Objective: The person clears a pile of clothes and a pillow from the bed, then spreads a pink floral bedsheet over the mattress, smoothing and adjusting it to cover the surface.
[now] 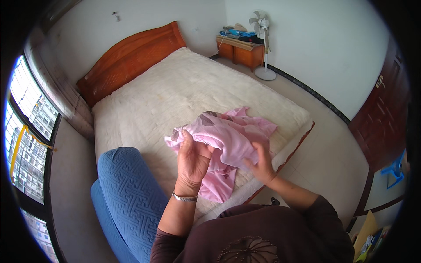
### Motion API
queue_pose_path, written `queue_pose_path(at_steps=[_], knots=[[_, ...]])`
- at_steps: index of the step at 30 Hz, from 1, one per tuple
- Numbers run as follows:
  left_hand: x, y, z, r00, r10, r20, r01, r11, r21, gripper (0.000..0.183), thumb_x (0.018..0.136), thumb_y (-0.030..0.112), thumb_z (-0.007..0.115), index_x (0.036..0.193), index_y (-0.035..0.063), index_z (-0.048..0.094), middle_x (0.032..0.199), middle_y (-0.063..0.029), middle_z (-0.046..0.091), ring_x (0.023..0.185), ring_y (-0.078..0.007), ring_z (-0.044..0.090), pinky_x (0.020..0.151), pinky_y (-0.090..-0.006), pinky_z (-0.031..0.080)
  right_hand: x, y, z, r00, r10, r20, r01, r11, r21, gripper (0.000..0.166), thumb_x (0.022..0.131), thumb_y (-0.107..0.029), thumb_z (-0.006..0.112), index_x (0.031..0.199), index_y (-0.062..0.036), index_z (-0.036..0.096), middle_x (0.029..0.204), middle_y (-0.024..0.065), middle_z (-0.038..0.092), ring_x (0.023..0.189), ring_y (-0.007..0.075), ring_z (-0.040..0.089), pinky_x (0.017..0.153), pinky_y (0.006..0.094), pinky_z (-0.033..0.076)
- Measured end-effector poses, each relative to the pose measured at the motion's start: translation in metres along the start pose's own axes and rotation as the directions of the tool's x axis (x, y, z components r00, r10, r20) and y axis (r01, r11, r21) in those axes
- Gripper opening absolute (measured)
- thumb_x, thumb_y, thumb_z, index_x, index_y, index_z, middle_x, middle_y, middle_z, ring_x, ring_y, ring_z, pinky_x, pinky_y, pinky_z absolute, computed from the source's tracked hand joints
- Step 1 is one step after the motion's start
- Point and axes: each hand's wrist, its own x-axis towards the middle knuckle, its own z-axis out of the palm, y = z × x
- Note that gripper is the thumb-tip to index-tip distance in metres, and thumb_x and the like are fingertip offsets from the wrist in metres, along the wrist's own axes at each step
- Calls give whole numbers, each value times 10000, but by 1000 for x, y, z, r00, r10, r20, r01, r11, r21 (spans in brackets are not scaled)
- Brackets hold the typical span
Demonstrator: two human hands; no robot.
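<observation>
A crumpled pink printed cloth (230, 131) lies partly on the cream mattress cover of a bed (138, 108), near its front edge, and is partly lifted. Its left end is pinched between the thumb and fingers of my left hand (195, 154), palm up, with a silver bracelet on that wrist. At the cloth's right side is my right hand (261, 162), slightly blurred, fingers spread and touching or close beside the fabric; whether it grips any of it does not show. Part of the cloth hangs down below and between both hands, onto the mattress edge.
A blue patterned padded seat back (131, 190) stands close at the left, against the bed. The wooden headboard (131, 59) is at the far end. Beyond the bed are a wooden cabinet (246, 54) with folded fabrics and a standing fan (265, 49). A dark red door (378, 108) is at right.
</observation>
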Motion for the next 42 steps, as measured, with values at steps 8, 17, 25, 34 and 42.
queue_pose_path(at_steps=[8,17,25,34,42], knots=[[7,-23,-3,991,-69,113,53,989,140,399,942,314,456,1195,5,445,1191,-156,528,1158,-280,471,973,-466,402,-22,43,13,895,368,250,-415,894,169,241,828,-86,572,1057,-12,573,896,129,620,827,214,615,706,328,470],[-21,-61,-79,889,-435,-144,416,632,654,423,902,263,564,1256,68,443,1236,-46,469,1094,-181,466,946,-323,375,60,5,-18,652,537,534,-593,-77,802,289,930,-240,474,1106,-28,560,1047,77,620,915,181,619,816,327,514],[-26,-91,-64,965,-260,-24,90,242,966,374,913,260,536,1132,-42,504,1040,-145,592,962,-233,564,872,-334,433,103,-87,-5,758,117,641,-651,69,756,505,892,-408,521,1189,-1,473,1119,122,562,1000,208,576,846,347,496],[-30,-36,-47,982,108,-155,38,691,722,407,953,374,422,806,29,581,689,14,525,583,-58,379,534,-201,294,8,69,11,471,860,197,-873,422,244,545,886,-452,526,1226,-37,435,1155,111,529,1090,195,500,926,365,404],[-43,-3,11,995,75,73,-102,854,510,285,944,239,452,775,26,538,798,-44,532,833,-156,475,820,-288,347,1,61,45,474,546,691,-673,-281,684,464,904,-394,510,1207,-48,451,1132,120,546,1006,228,559,844,381,475]])
